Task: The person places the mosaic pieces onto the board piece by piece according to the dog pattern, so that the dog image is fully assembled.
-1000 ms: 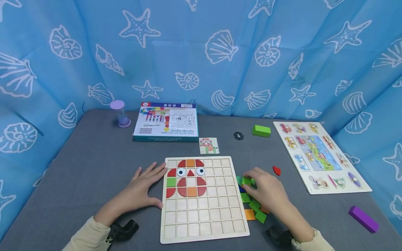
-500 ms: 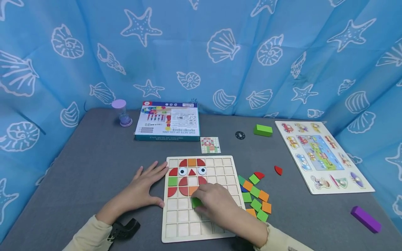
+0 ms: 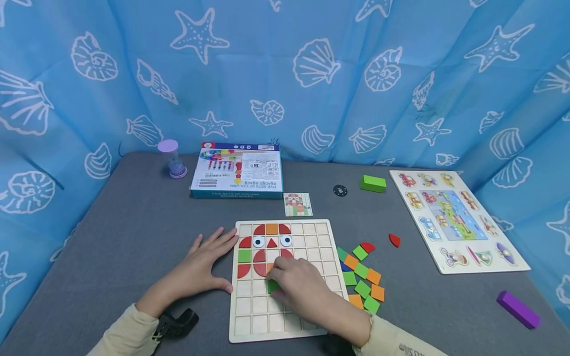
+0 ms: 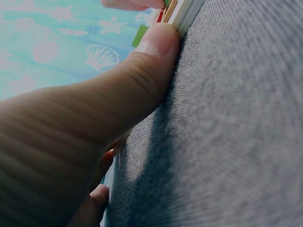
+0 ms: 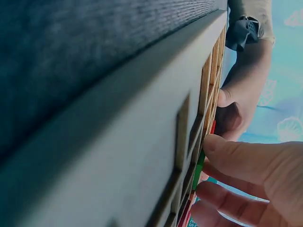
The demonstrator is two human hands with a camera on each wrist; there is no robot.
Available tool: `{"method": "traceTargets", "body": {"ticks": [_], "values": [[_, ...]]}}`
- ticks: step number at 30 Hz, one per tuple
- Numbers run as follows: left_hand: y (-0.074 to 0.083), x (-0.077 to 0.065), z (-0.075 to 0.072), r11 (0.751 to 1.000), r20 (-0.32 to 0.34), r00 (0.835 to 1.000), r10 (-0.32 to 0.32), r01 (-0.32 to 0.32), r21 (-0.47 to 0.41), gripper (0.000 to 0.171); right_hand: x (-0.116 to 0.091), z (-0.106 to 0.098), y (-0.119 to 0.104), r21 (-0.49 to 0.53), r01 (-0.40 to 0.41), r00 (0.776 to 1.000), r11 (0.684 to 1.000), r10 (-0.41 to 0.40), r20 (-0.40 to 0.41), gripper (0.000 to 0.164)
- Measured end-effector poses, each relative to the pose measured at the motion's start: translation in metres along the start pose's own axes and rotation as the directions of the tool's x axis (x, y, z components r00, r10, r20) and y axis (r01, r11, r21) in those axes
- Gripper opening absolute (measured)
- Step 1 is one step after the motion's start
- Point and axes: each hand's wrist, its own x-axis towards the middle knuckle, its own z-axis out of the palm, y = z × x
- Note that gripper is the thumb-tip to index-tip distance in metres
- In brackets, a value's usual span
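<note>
A wooden grid board lies on the grey table, with red, orange and green tiles and two eye discs set in its upper left cells. My right hand is over the middle of the board and pinches a green square tile at a cell just below the orange one. In the right wrist view, thumb and fingers hold that green tile at the grid. My left hand rests with spread fingers against the board's left edge, its thumb touching the side.
Loose green and orange tiles lie right of the board, with a red piece farther off. Behind the board are a pattern card, a box and a sand timer. A picture puzzle and purple block are at right.
My right hand took a green tile from the pile and carried it left onto the board. Over the last half second it shifted slightly left. The left hand stayed at the board's edge.
</note>
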Motion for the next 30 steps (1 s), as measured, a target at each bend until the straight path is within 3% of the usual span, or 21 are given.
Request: {"method": "traceTargets", "body": {"ticks": [6,9,12,15,20,25,30], "values": [[0.000,0.000,0.000,1.000,-0.008,1.000,0.007,-0.007,-0.005,0.108,-0.007,-0.012,0.015,0.017,-0.036,0.998,0.999,0.037,-0.045,0.027],[0.000,-0.001,0.000,1.000,-0.006,1.000,0.008,-0.008,-0.015,0.107,-0.018,-0.023,0.035,-0.012,-0.122,0.985,0.992,0.120,-0.124,0.028],[0.000,0.000,0.000,1.000,-0.003,1.000,0.006,-0.006,-0.022,0.107,-0.035,-0.030,0.063,-0.039,-0.237,0.958,0.971,0.227,-0.176,0.027],[0.000,0.000,-0.001,1.000,0.001,1.000,0.001,-0.001,-0.022,0.107,-0.052,-0.033,0.091,-0.059,-0.298,0.945,0.953,0.286,-0.157,0.026],[0.000,0.000,0.000,1.000,0.010,1.000,0.000,0.000,-0.016,0.107,-0.071,-0.033,0.123,-0.070,-0.324,0.945,0.943,0.320,-0.069,0.028],[-0.001,0.000,0.000,1.000,0.017,1.000,-0.012,0.012,-0.010,0.107,-0.075,-0.033,0.134,-0.094,-0.363,0.932,0.927,0.360,-0.047,0.024],[0.000,-0.001,0.000,1.000,0.007,1.000,-0.006,0.007,-0.015,0.107,-0.072,-0.035,0.131,-0.100,-0.410,0.912,0.907,0.405,-0.065,0.022]]}}
